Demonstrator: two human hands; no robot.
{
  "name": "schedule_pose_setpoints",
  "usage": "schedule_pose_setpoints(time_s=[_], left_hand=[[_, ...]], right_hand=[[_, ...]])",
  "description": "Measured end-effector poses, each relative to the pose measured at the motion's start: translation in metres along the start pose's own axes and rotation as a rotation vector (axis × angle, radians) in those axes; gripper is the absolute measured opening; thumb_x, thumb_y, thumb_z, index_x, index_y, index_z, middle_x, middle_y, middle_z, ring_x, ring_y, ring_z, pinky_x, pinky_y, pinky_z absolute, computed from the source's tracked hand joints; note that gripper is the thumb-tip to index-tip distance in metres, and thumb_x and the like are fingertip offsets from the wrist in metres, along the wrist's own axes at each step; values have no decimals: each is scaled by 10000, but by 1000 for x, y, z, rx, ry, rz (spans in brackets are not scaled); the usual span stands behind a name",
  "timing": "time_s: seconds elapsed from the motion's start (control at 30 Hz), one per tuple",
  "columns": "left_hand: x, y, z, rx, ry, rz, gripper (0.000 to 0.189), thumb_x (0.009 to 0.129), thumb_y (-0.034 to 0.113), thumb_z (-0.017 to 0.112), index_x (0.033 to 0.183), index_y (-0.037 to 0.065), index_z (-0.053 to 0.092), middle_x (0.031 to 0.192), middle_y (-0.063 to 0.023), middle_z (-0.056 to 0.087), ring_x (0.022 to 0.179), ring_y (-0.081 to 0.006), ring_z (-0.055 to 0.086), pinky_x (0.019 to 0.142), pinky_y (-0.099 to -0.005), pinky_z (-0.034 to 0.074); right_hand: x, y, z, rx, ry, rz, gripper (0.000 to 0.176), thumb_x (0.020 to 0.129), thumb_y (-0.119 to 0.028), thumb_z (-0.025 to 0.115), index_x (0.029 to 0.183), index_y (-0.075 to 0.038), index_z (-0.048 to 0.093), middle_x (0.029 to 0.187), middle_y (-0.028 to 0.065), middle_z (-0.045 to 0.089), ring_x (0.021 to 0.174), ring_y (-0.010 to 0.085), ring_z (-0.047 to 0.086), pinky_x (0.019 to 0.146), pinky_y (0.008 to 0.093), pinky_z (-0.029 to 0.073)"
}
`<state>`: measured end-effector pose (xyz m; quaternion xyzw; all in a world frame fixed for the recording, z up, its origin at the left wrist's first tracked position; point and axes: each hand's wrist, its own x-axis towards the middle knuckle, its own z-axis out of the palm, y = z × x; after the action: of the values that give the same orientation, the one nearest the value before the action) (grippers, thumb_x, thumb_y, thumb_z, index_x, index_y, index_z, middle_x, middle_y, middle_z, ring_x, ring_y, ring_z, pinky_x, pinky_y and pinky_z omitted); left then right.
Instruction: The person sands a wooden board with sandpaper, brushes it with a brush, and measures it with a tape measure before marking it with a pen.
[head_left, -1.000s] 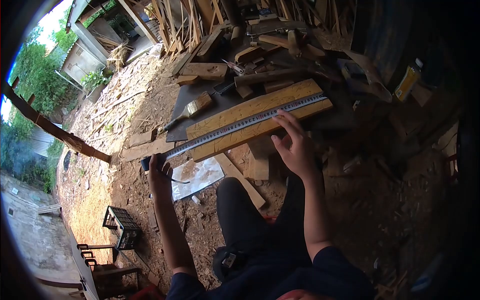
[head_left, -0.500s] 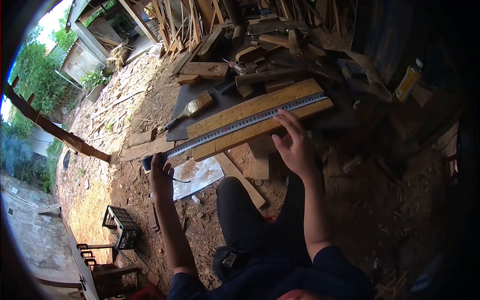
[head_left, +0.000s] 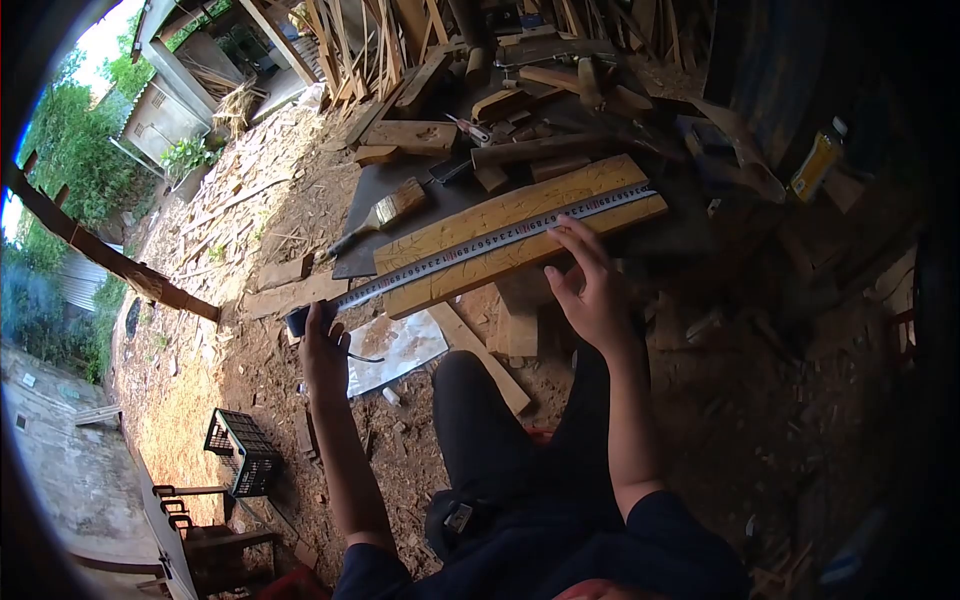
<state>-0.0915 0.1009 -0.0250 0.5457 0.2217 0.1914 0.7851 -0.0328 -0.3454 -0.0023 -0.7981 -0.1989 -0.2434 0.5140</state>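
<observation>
A yellowish wooden board [head_left: 480,268] lies slanted in front of me, marked with dark pencil-like lines. Along its length runs the pulled-out blade of a tape measure [head_left: 440,262], its numbers facing up. My left hand [head_left: 325,355] grips the dark tape case beyond the board's left end. On the right, my right hand [head_left: 592,290] rests its fingertips on the blade and board, thumb held apart and fingers stretched out.
A wide paintbrush [head_left: 395,208] lies left of the board on the dark work surface [head_left: 365,195]. Behind are wood offcuts [head_left: 410,137] and a hammer-like tool [head_left: 590,85]. A black crate [head_left: 243,452] stands on the ground at lower left; a yellow bottle [head_left: 818,162] is at right.
</observation>
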Motion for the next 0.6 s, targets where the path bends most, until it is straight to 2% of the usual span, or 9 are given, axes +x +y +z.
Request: schedule_pose_setpoints(time_s=[0.13,0.23,0.33,0.4,0.43,0.6], left_hand=[[1,-1,0,-14,-10,-9,382,1160,361,613,1505,209,672,1337,13,691,1024,-148,607,950,-360,506],[8,-5,-9,-26,-114,32,380,1160,363,611,1504,214,674,1306,15,686,1008,-143,598,943,-350,507],[-1,1,4,-11,-8,2,376,1157,355,620,1499,209,677,1276,19,683,990,-139,590,934,-344,504],[-18,13,31,-121,45,19,181,1080,291,751,1204,174,691,1034,28,709,769,-112,554,706,-316,427],[-24,17,40,-176,71,27,158,1042,259,817,1057,156,698,912,33,722,659,-99,536,591,-302,389],[-26,19,44,-201,87,4,161,1045,267,814,1048,164,690,913,39,718,648,-88,512,590,-290,380]], right_hand=[[0,1,1,7,8,-10,480,1025,-98,755,1493,-82,649,1607,97,585,1007,223,781,809,330,652],[-1,0,0,-4,-2,0,482,1025,-98,754,1495,-82,646,1609,96,584,1014,224,781,809,331,653],[-1,0,-1,-12,-5,1,482,1025,-96,752,1496,-81,646,1611,95,583,1017,223,782,810,330,654],[-1,1,0,-14,2,-13,483,1025,-95,752,1495,-81,646,1612,96,583,1000,219,783,809,330,654],[-1,3,1,-15,9,-26,484,1024,-94,753,1496,-82,645,1612,96,582,985,216,783,808,329,654],[-1,1,0,-1,0,-14,491,1020,-84,755,1498,-79,642,1611,100,582,994,216,781,804,325,653]])
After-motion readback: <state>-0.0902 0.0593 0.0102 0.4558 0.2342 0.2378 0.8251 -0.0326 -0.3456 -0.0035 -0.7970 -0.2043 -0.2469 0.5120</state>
